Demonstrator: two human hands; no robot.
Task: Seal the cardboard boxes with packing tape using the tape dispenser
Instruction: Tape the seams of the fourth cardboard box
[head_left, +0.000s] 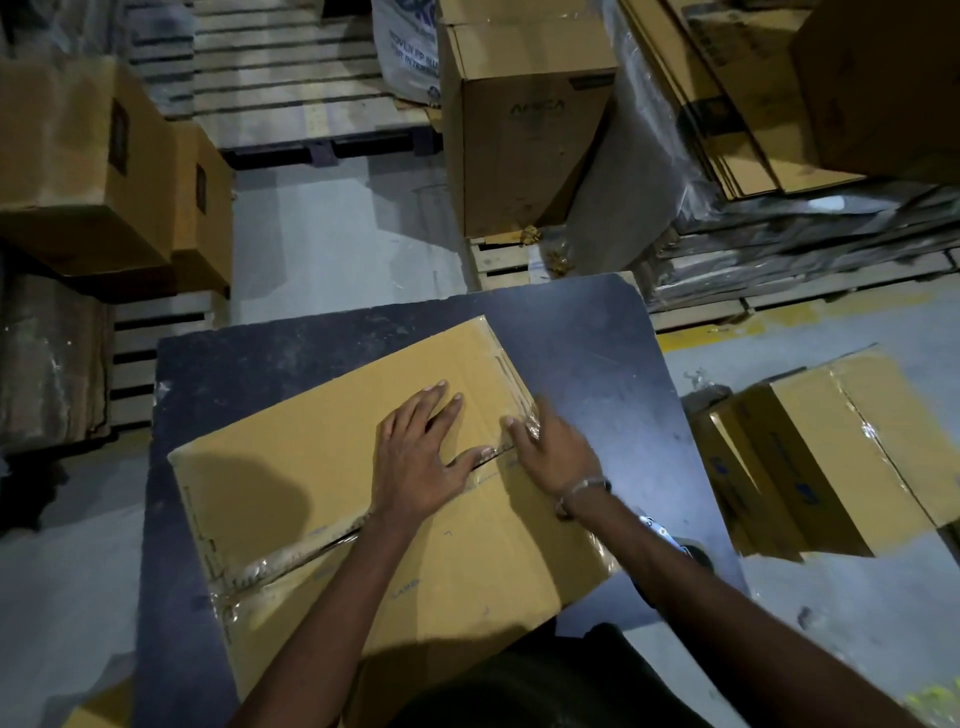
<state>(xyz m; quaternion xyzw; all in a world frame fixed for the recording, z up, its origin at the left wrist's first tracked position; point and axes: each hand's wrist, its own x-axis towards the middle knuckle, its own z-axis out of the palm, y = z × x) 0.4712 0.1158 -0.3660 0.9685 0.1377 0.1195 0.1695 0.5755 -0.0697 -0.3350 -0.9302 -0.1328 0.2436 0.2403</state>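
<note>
- Head view: I see a cardboard box (363, 493) lying flat on a dark table (597, 353), turned at an angle, its near corner hanging past the table's near edge.
- The flap seam runs diagonally across the top of the box, from its left near end up to its right far edge.
- Clear packing tape (270, 564) covers the left near stretch of the seam, wrinkled and shiny; more glossy tape shows at the right far edge, under the right fingertips.
- Left hand (421, 452): palm down on the top of the box, fingers straight and spread, thumb lying along the seam. It holds nothing; it presses flat.
- Right hand (550, 452): palm down at the right far end of the seam, fingers extended onto the taped edge. Some motion blur here, but the fingers read straight, gripping nothing.
- A bracelet (582, 493) sits on the right wrist.
- A partly hidden object lies on the table just behind the right forearm; I cannot tell whether it is the dispenser.
- Second taped box (841, 447) on the floor, right of the table.
- Tall carton (524, 135) far, on a pallet; stacked cartons (88, 156) far left.
</note>
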